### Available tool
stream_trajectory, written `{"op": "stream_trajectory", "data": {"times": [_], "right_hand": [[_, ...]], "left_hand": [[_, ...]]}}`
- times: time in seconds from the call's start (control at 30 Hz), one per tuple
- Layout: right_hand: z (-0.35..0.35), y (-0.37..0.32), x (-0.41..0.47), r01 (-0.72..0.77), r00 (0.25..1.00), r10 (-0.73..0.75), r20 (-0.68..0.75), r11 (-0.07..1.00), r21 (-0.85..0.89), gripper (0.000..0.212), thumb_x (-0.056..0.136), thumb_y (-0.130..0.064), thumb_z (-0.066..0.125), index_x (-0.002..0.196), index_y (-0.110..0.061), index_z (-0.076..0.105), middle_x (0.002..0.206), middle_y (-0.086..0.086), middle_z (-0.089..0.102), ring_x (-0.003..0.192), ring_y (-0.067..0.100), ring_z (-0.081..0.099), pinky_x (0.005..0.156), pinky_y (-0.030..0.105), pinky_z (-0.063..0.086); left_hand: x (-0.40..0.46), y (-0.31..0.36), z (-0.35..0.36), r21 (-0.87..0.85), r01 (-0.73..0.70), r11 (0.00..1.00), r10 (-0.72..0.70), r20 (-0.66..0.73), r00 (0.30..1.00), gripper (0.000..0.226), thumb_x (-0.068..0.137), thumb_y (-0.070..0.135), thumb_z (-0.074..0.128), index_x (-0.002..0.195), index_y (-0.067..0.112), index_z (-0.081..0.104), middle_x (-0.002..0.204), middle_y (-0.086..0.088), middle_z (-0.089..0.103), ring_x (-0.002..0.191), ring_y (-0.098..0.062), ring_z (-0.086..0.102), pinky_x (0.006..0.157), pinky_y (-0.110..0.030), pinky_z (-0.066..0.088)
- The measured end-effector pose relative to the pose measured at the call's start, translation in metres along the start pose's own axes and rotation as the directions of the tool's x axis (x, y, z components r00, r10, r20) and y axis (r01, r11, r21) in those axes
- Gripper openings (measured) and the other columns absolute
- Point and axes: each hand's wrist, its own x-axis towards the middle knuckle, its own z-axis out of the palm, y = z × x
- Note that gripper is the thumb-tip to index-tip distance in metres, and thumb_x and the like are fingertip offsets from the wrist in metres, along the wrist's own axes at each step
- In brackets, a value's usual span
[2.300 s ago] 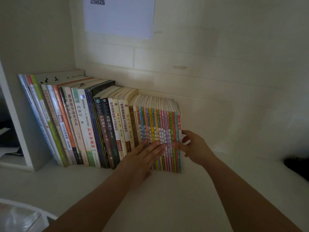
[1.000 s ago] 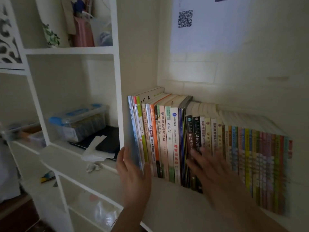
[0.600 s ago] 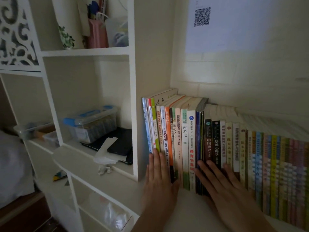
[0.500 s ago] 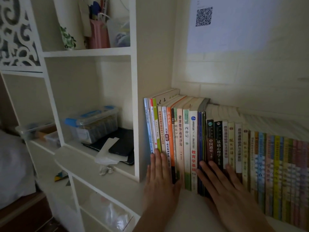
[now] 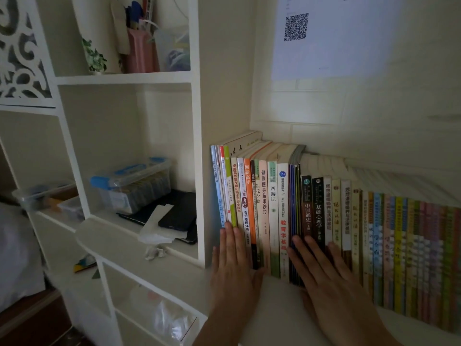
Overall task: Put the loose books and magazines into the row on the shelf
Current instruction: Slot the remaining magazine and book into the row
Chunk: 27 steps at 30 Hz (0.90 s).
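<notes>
Flat and open, my left hand (image 5: 233, 267) presses its straight fingers against the spines at the left end of the book row (image 5: 324, 216), low in the middle of the frame. Right of it, my right hand (image 5: 331, 283) lies open too, fingers spread on the dark spines. All the books stand upright on the shelf (image 5: 269, 310), running toward the right edge.

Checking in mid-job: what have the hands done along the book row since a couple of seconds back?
Both hands slid from the row's right end to its left end. The left hand now presses flat on the thin spines by the shelf's side panel; the right hand lies flat on the dark spines mid-row. Nothing was gripped or released. The row of books stands upright as before.
</notes>
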Motion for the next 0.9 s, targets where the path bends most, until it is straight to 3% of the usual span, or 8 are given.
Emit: {"op": "stream_trajectory", "data": {"times": [0.17,0.37,0.43,0.53,0.6,0.7,0.8,0.9], "right_hand": [[-0.006,0.000,-0.006,0.008,0.999,-0.009,0.031,1.000,0.022,0.053,0.097,-0.026,0.003,0.145,-0.010,0.019,0.155,0.010,0.012,0.142,0.026,0.014,0.117,0.045,0.004],[-0.011,-0.007,-0.007,-0.021,0.995,0.018,0.100,0.999,0.025,0.056,0.097,-0.021,0.000,0.142,-0.005,0.030,0.155,0.012,0.016,0.142,0.029,0.016,0.116,0.048,0.008],[-0.019,-0.010,-0.002,-0.015,0.997,0.010,0.081,0.998,0.059,0.051,0.094,-0.018,0.013,0.136,-0.005,0.039,0.150,0.014,0.026,0.137,0.033,0.029,0.113,0.050,0.014],[-0.049,-0.004,0.038,0.036,0.999,-0.039,0.024,0.991,0.126,0.051,0.074,-0.029,0.053,0.122,-0.012,0.049,0.128,0.013,0.049,0.108,0.031,0.059,0.094,0.046,0.037],[-0.075,0.006,0.085,0.019,0.999,-0.011,-0.049,0.987,0.159,0.052,0.070,-0.030,0.064,0.118,-0.015,0.053,0.118,0.011,0.060,0.103,0.027,0.058,0.086,0.042,0.046],[-0.105,0.016,0.156,0.006,0.983,0.034,-0.179,0.976,0.218,0.042,0.082,-0.026,0.050,0.123,-0.015,0.056,0.120,0.009,0.060,0.111,0.027,0.053,0.092,0.040,0.044],[-0.121,0.022,0.214,-0.028,0.999,0.036,-0.020,0.948,0.318,0.052,0.088,-0.032,0.054,0.137,-0.017,0.043,0.136,0.008,0.048,0.125,0.027,0.043,0.101,0.040,0.034],[-0.115,0.018,0.248,-0.112,0.983,0.049,0.177,0.921,0.372,0.056,0.090,-0.050,0.046,0.138,-0.022,0.039,0.137,0.005,0.047,0.120,0.024,0.046,0.096,0.041,0.039]], "left_hand": [[-0.001,0.000,-0.002,-0.020,0.007,1.000,-0.006,0.009,1.000,0.091,0.077,0.061,0.036,0.145,0.004,0.015,0.149,-0.015,0.022,0.134,-0.030,0.031,0.099,-0.039,0.035],[-0.002,0.000,-0.008,-0.144,-0.012,0.989,0.009,-0.027,1.000,0.082,0.081,0.050,0.039,0.147,0.010,0.011,0.152,-0.011,0.018,0.138,-0.026,0.023,0.104,-0.043,0.029],[-0.002,-0.004,-0.014,-0.219,-0.030,0.975,0.016,-0.066,0.998,0.073,0.084,0.043,0.041,0.146,0.014,0.015,0.151,-0.008,0.024,0.135,-0.022,0.029,0.105,-0.043,0.034],[-0.001,-0.006,-0.021,-0.290,-0.033,0.957,0.012,-0.074,0.997,0.068,0.084,0.039,0.041,0.144,0.017,0.018,0.149,-0.007,0.031,0.133,-0.018,0.031,0.102,-0.041,0.040],[-0.002,-0.004,-0.021,-0.303,-0.034,0.952,0.023,-0.040,0.999,0.072,0.083,0.038,0.041,0.146,0.018,0.013,0.151,-0.007,0.026,0.135,-0.019,0.029,0.104,-0.040,0.036],[-0.005,-0.001,-0.017,-0.346,-0.031,0.938,0.048,0.038,0.998,0.088,0.084,0.031,0.046,0.142,0.034,-0.020,0.156,0.004,-0.008,0.143,-0.017,0.001,0.113,-0.036,0.014],[-0.005,0.001,-0.016,-0.347,-0.028,0.938,0.055,0.069,0.996,0.102,0.086,0.028,0.048,0.123,0.045,-0.045,0.145,0.013,-0.034,0.136,-0.006,-0.027,0.112,-0.028,-0.006],[-0.007,0.004,-0.011,-0.313,-0.027,0.949,0.058,0.089,0.994,0.108,0.083,0.033,0.056,0.129,0.039,-0.042,0.149,0.005,-0.028,0.138,-0.014,-0.024,0.112,-0.034,-0.002]]}}
